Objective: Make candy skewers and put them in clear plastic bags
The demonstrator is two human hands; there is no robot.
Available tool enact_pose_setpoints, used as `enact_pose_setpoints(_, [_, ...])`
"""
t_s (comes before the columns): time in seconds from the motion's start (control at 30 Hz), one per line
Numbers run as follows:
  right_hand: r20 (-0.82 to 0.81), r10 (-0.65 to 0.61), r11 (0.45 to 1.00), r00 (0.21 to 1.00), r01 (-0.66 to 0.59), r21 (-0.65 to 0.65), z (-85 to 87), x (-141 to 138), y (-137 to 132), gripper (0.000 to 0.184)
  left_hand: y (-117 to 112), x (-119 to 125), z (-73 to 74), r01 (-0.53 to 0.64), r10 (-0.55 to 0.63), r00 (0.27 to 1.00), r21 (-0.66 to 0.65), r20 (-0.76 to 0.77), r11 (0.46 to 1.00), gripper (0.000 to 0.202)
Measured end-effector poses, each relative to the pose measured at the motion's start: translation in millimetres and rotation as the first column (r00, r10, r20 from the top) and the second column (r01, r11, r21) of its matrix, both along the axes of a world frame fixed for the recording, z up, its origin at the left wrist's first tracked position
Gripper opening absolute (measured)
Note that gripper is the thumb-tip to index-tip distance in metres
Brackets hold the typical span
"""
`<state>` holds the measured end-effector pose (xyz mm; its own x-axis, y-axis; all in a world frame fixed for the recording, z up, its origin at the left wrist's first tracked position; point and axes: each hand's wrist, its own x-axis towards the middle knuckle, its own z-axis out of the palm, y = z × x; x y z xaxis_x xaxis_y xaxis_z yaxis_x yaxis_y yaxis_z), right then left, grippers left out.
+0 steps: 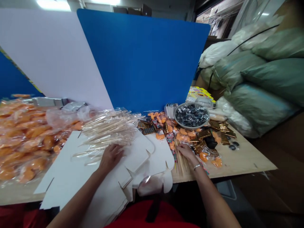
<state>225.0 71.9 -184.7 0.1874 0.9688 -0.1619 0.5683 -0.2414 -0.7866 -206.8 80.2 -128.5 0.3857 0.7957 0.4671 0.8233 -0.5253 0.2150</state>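
My left hand [111, 157] lies over the near edge of a heap of thin wooden sticks in clear plastic bags [106, 129], fingers loosely stretched and holding nothing that I can see. Under it are flat white cardboard box blanks [140, 152], stacked and overlapping. On the right, my right hand [186, 152], with a bracelet at the wrist, has its fingertips closed on loose wooden sticks [180, 164] near the table's front edge. Around that hand lie orange plastic pieces [182, 136], gold-brown wrapped packets [200, 147] and small patterned packets [170, 137].
A grey bowl [175, 118] of dark wrapped pieces stands behind my right hand. Many bagged orange pieces [26, 136] are heaped at the left. Blue [147, 63] and white [57, 57] panels rise behind the table [251, 158]. Large stuffed sacks [261, 101] are piled at the right.
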Motion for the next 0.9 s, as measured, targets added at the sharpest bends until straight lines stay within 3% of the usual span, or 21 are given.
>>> enact_pose_setpoints(0.1, [-0.075, 0.058, 0.998, 0.996, -0.056, 0.034, 5.8, 1.4, -4.9, 0.023, -3.1, -2.5, -4.1, -0.053, 0.054, 0.997, 0.007, -0.060, 0.999, 0.026])
enact_pose_setpoints(0.2, [-0.080, 0.088, 0.995, 0.993, -0.084, 0.052, 10.8, 3.0, -7.6, 0.027, -3.7, -3.8, -6.9, -0.065, 0.062, 0.997, -0.087, -0.040, 0.994, 0.028])
enact_pose_setpoints(0.5, [0.190, -0.026, 0.999, 0.981, 0.031, -0.024, 0.0, -14.3, 5.3, 0.023, -7.3, -2.1, -0.8, -0.041, 0.046, 0.999, -0.172, 0.021, 0.984, 0.022])
enact_pose_setpoints(0.63, [0.196, 0.007, 0.999, 0.980, 0.004, -0.053, 0.9, -13.0, 7.3, 0.023, -13.7, -5.1, -2.7, -0.119, 0.137, 0.988, -0.220, 0.067, 0.968, 0.029])
enact_pose_setpoints(0.77, [0.129, 0.041, 0.999, 0.991, -0.037, -0.036, 7.2, -5.9, 1.7, 0.025, -21.4, -6.4, -3.4, -0.148, 0.166, 0.979, -0.147, 0.116, 0.978, 0.030])
enact_pose_setpoints(0.9, [0.057, 0.071, 0.997, 0.996, -0.071, -0.003, 15.9, -5.1, -1.0, 0.028, -37.4, 10.2, 1.5, -0.102, 0.103, 0.993, -0.011, 0.066, 0.995, 0.021])
